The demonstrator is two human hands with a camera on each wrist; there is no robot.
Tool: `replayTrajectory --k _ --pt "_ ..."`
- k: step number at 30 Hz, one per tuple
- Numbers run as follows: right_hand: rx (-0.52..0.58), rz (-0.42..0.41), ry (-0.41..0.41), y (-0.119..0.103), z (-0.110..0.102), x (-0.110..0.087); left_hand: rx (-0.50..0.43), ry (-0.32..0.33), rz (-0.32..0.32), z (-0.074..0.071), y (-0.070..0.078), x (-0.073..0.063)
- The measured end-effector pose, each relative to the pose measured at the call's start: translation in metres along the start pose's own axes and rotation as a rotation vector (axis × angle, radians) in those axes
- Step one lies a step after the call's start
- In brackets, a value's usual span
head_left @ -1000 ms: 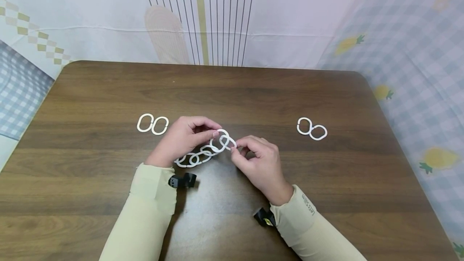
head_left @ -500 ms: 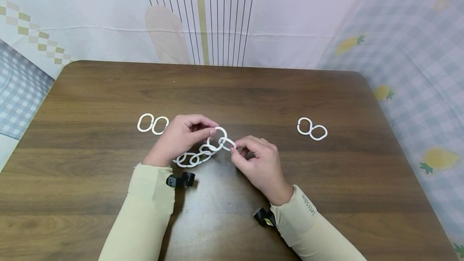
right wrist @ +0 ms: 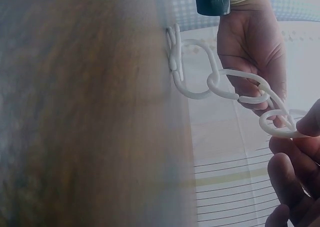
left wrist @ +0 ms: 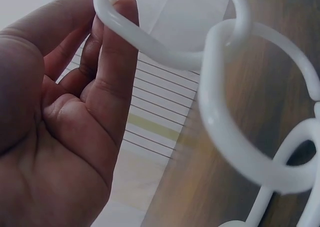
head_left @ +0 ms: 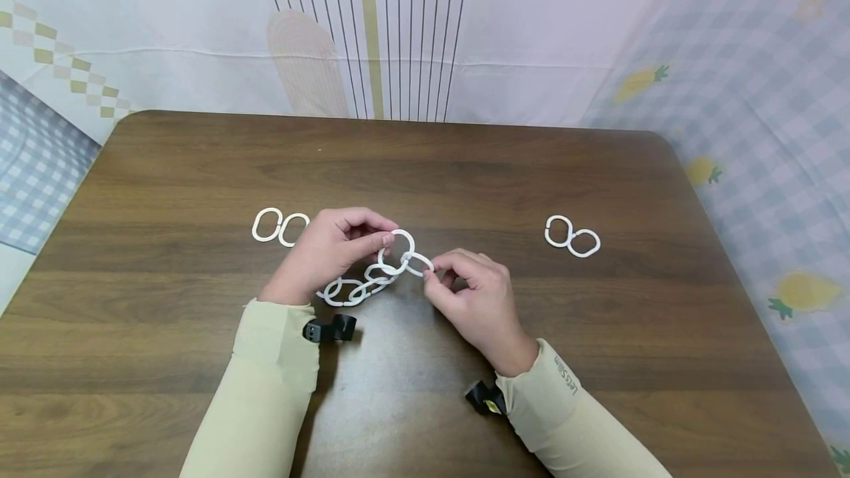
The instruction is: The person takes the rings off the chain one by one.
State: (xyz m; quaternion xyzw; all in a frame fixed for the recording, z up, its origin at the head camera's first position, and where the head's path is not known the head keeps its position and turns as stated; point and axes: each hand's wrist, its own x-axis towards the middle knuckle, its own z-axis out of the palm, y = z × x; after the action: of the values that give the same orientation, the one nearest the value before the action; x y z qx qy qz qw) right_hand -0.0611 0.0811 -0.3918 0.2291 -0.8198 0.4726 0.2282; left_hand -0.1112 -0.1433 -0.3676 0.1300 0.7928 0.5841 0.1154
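A chain of white plastic oval links (head_left: 347, 305) hangs between the hands and trails under the left wrist in the head view. Between thumb and fingertips the left hand (head_left: 332, 251) pinches one link (head_left: 413, 243), seen large as a white link (left wrist: 150, 48) in the left wrist view. The right hand (head_left: 477, 299) pinches the link hooked through it, an end link (head_left: 422, 257), between thumb and index finger. In the right wrist view this end link (right wrist: 275, 134) lies partly behind the right thumb. Part of the chain's far end is hidden by the left hand and wrist.
On the brown wooden table (head_left: 425, 168), two white links (head_left: 254, 227) lie at the left, one partly behind the left hand. Two more white links (head_left: 547, 234) touch at the right. Curtain cloth (head_left: 531, 35) hangs behind the table's far edge.
The left hand has drifted slightly left and away from the body with its link, which now overlaps the end link less. The right hand has stayed in place.
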Motion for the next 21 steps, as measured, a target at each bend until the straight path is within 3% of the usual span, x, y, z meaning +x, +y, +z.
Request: replayTrajectory --k 8,21 --pt "0.0 0.001 0.004 0.0016 -0.0002 -0.0004 -0.06 -0.004 -0.017 -0.0008 -0.0007 0.0002" --pt "0.001 0.002 0.008 0.0006 -0.0001 0.0 -0.073 -0.006 -0.029 -0.0023 -0.0006 0.0002"
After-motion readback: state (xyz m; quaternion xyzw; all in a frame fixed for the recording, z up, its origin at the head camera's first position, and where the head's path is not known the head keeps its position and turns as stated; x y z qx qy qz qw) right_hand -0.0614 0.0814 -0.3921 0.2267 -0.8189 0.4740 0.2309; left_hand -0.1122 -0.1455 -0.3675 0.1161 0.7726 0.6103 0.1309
